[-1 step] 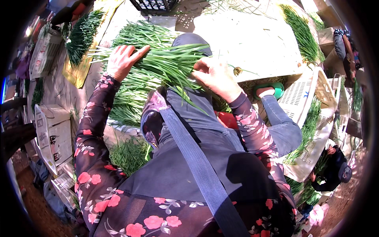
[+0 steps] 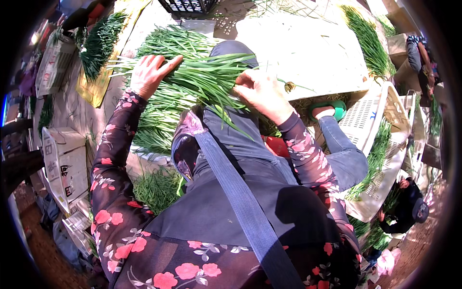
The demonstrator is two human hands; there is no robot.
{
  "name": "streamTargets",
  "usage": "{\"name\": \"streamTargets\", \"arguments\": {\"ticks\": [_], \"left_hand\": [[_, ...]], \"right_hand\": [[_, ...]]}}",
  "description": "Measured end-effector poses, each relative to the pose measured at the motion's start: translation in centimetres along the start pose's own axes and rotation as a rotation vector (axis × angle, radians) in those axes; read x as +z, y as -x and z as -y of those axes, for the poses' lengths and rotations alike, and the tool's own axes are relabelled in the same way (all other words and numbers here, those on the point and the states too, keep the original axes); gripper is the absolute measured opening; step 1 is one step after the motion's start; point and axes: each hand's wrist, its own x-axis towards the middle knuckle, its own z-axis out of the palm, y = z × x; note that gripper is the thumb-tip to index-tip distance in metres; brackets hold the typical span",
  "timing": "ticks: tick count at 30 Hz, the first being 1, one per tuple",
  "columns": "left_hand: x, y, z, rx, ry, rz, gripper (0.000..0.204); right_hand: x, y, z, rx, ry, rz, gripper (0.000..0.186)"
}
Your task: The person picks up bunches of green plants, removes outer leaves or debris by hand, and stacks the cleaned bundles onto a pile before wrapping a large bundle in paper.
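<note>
My left hand [image 2: 147,76] is closed around the pale stem end of a bunch of garlic chives [image 2: 207,72], thumb stretched along the top. The bunch lies across my raised knee, its long green leaves pointing right. At the leafy end, my right hand [image 2: 264,91] has thumb and forefinger pinched together on leaf tips; its other fingers curl out of sight. Some leaves droop over my thigh. Beneath and beside the held bunch spreads a thick pile of garlic chives [image 2: 163,103].
A sunlit white board [image 2: 298,53] lies ahead to the right, more chives [image 2: 368,43] beyond it. White plastic crates stand right [image 2: 390,144] and left [image 2: 65,164]. A black crate [image 2: 187,6] is at the top. Dark green chives [image 2: 98,43] rest on yellow sacking. Another person [image 2: 406,207] crouches at right.
</note>
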Motion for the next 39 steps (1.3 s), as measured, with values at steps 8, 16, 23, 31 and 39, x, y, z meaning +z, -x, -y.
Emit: {"name": "streamTargets", "arguments": {"ticks": [8, 16, 23, 31, 39], "left_hand": [[0.2, 0.2, -0.2, 0.001, -0.01, -0.03, 0.062], [-0.5, -0.2, -0.3, 0.013, -0.027, -0.053, 0.063], [-0.8, -0.4, -0.2, 0.012, -0.038, -0.021, 0.059], [-0.6, -0.5, -0.5, 0.011, -0.026, -0.037, 0.055], [-0.3, -0.4, -0.4, 0.013, -0.021, -0.043, 0.063]], "right_hand": [[-2.1, 2.3, -0.4, 0.349, -1.178, -0.067, 0.024], [-4.8, -2.6, -1.0, -0.162, -0.216, -0.102, 0.014], [-2.5, -5.5, -2.3, -0.399, 0.358, 0.128, 0.015], [-4.2, -1.9, -3.5, -0.243, 0.073, 0.02, 0.012], [-5.1, -2.5, -2.3, -0.198, -0.18, -0.186, 0.016]]}}
